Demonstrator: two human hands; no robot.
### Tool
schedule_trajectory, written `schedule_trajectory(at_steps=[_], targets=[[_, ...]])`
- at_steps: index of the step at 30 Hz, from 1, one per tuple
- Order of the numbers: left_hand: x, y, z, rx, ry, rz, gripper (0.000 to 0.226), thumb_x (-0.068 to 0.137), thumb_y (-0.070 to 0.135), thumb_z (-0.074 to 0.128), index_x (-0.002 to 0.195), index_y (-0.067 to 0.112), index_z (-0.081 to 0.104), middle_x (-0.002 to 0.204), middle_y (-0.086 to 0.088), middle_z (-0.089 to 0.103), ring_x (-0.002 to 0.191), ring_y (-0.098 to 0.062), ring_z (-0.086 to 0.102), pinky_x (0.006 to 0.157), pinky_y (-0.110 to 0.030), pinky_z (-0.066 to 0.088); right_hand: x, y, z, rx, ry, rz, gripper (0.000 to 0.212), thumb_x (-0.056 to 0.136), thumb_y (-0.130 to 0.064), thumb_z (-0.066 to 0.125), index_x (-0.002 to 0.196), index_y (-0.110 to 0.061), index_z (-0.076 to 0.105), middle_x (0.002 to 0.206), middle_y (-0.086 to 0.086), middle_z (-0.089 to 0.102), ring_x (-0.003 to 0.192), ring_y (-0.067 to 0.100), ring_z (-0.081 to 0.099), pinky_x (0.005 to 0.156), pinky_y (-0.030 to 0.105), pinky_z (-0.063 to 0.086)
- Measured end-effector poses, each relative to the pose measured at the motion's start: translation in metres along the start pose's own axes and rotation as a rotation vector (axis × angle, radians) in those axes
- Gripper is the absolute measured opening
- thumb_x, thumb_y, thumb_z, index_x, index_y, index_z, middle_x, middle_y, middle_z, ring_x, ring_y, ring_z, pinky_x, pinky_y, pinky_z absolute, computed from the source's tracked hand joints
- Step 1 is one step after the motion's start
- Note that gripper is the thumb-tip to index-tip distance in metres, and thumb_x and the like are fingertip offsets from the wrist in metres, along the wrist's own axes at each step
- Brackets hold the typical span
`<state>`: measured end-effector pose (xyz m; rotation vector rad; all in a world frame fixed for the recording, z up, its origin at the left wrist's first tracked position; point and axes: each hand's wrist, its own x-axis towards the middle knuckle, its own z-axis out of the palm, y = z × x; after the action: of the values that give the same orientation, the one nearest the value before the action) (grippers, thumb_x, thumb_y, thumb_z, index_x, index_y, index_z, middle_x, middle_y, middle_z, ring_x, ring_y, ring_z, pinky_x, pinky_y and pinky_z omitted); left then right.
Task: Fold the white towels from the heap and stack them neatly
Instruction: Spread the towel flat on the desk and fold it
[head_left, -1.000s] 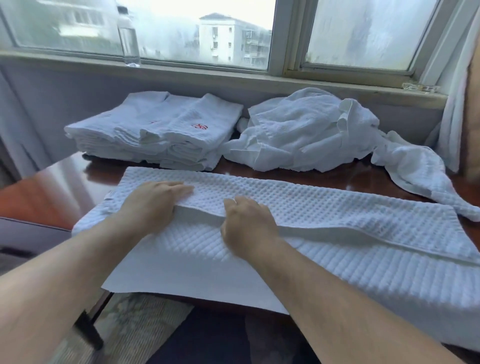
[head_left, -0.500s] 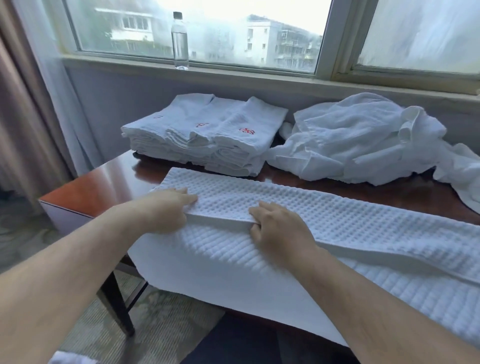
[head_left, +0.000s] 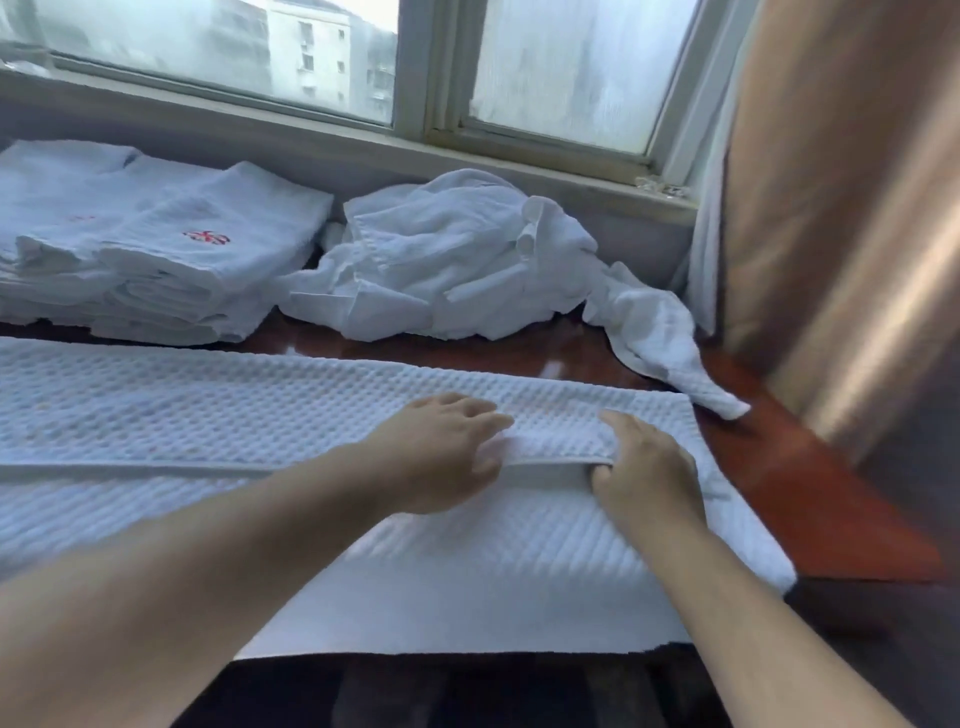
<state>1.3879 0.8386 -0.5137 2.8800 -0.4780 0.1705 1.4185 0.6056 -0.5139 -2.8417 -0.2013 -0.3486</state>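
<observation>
folded stack (head_left: 156, 249) beyond left hand (head_left: 441, 452): done | towel (head_left: 208, 405) mid-fold, left hand pressing flat, right hand (head_left: 644, 467) pinching its folded edge | heap (head_left: 447, 260) beyond both hands: pending

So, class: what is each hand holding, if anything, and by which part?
The right hand pinches the waffle towel by the hem of its folded-over flap, near its right end. The left hand lies flat on that flap, gripping nothing.
</observation>
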Motion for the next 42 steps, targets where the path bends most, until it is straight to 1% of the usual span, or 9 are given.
schedule_trajectory(at_steps=[4,11,18,21,23,28,34,38,42], targets=[[0.035,0.024,0.017,-0.011,-0.031,0.028,0.057,0.100,0.058,0.031,0.154,0.038,0.028,0.163,0.008,0.025,0.150,-0.016,0.018,0.120,-0.037,0.016,0.012,0.051,-0.007,0.088,-0.001,0.175,0.062,0.087,-0.008,0.049,0.146,-0.026,0.049,0.146,0.003,0.052,0.132,0.031,0.047,0.107,0.042,0.040],[0.041,0.038,0.036,0.050,0.038,0.133,0.055,0.100,0.060,0.032,0.151,0.041,0.028,0.157,0.011,0.029,0.145,-0.015,0.021,0.115,-0.033,0.017,0.019,0.076,-0.004,-0.034,0.204,0.107,0.053,0.094,-0.001,0.043,0.125,-0.035,0.069,0.157,0.002,0.041,0.139,0.026,0.035,0.109,0.040,0.026],[0.046,0.031,0.021,-0.235,0.038,0.035,0.041,0.105,0.038,0.032,0.143,0.036,0.047,0.150,0.010,0.045,0.139,-0.012,0.035,0.108,-0.030,0.028,0.026,0.064,-0.030,-0.157,-0.392,0.191,0.061,0.091,-0.009,0.035,0.145,-0.035,0.044,0.161,-0.003,0.028,0.149,0.031,0.017,0.121,0.051,0.016],[0.050,0.014,0.013,-0.153,0.132,0.019,0.040,0.103,0.024,0.042,0.139,0.034,0.053,0.146,0.011,0.050,0.136,-0.012,0.036,0.107,-0.029,0.030,0.032,0.045,-0.043,0.094,-0.340,0.181,0.062,0.087,-0.012,0.042,0.146,-0.030,0.048,0.158,0.002,0.038,0.140,0.028,0.040,0.114,0.046,0.037],[0.048,0.002,0.015,-0.053,0.108,0.019,0.041,0.103,0.033,0.042,0.143,0.038,0.048,0.151,0.013,0.042,0.141,-0.014,0.029,0.113,-0.032,0.024,0.036,0.024,-0.032,0.236,-0.248,0.109,0.057,0.091,-0.019,0.045,0.147,-0.025,0.048,0.155,0.002,0.043,0.137,0.022,0.045,0.114,0.042,0.038],[0.047,-0.020,0.032,0.041,-0.118,-0.115,0.062,0.097,0.062,0.015,0.156,0.044,0.010,0.168,0.010,-0.002,0.154,-0.016,-0.008,0.124,-0.043,-0.005,0.049,-0.004,0.025,-0.066,-0.371,0.038,0.069,0.100,-0.061,0.019,0.161,-0.030,0.007,0.169,0.006,-0.006,0.154,0.033,-0.011,0.122,0.052,-0.007],[0.072,-0.036,0.031,0.047,-0.118,-0.107,0.061,0.099,0.062,0.012,0.157,0.043,0.005,0.167,0.008,-0.006,0.153,-0.015,-0.010,0.124,-0.047,-0.005,0.080,-0.002,0.039,-0.099,-0.337,0.018,0.068,0.100,-0.063,0.014,0.160,-0.032,0.004,0.169,0.003,-0.008,0.154,0.031,-0.012,0.123,0.052,-0.007],[0.072,-0.037,0.032,0.015,-0.032,-0.058,0.061,0.095,0.061,0.011,0.153,0.043,0.022,0.166,0.009,0.013,0.152,-0.014,0.005,0.122,-0.043,0.005,0.081,0.003,0.038,-0.060,-0.296,-0.001,0.066,0.100,-0.061,0.018,0.160,-0.035,0.011,0.169,-0.001,-0.001,0.155,0.026,-0.007,0.123,0.048,-0.004],[0.061,-0.028,0.025,-0.005,0.150,-0.005,0.062,0.089,0.056,0.012,0.128,0.035,0.055,0.134,0.011,0.053,0.131,-0.015,0.040,0.109,-0.037,0.028,0.052,0.030,0.023,-0.021,-0.263,0.001,0.060,0.100,-0.060,0.021,0.158,-0.041,0.018,0.169,-0.005,0.007,0.155,0.022,-0.003,0.123,0.044,0.000]])
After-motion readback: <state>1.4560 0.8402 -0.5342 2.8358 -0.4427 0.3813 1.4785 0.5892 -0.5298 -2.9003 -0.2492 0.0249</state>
